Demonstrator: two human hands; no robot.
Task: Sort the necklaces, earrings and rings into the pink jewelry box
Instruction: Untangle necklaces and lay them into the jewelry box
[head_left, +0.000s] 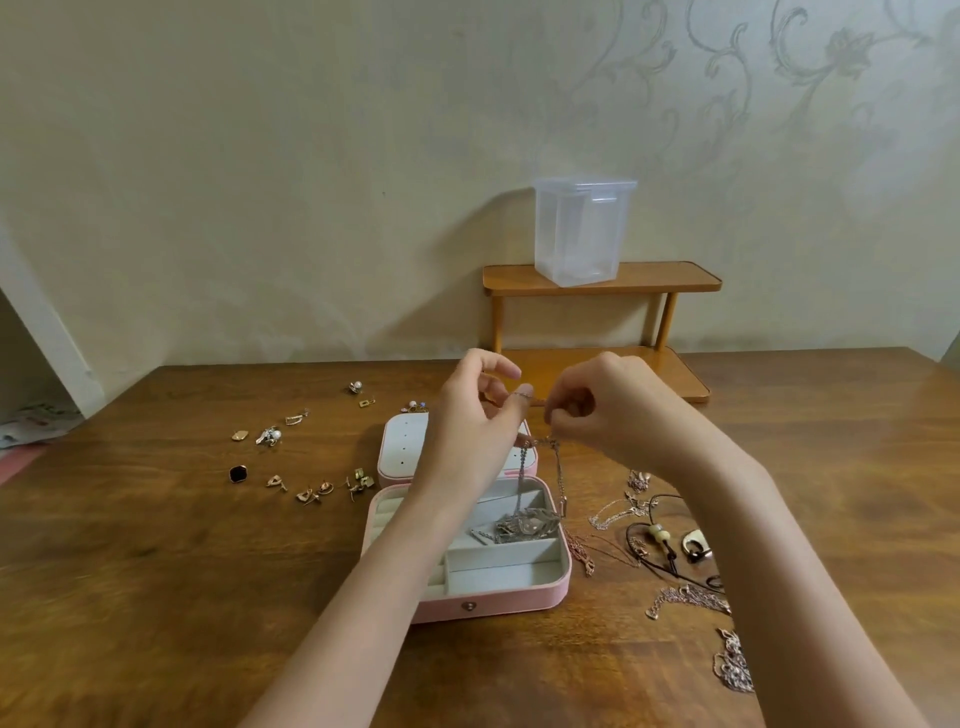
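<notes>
both hands (524, 410) pinch the silver chain (521, 480) above the box (498, 597); better lower it slowly so it coils into the compartment beneath without snagging.

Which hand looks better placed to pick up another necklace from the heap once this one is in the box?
Probably the right hand: the loose necklaces lie on its side of the pink jewelry box. The left hand would have to cross over.

Pink box (498, 597) showing grey lining; beside it, a silver chain (521, 483), black stud (238, 474), brown woodgrain bench (156, 571).
</notes>
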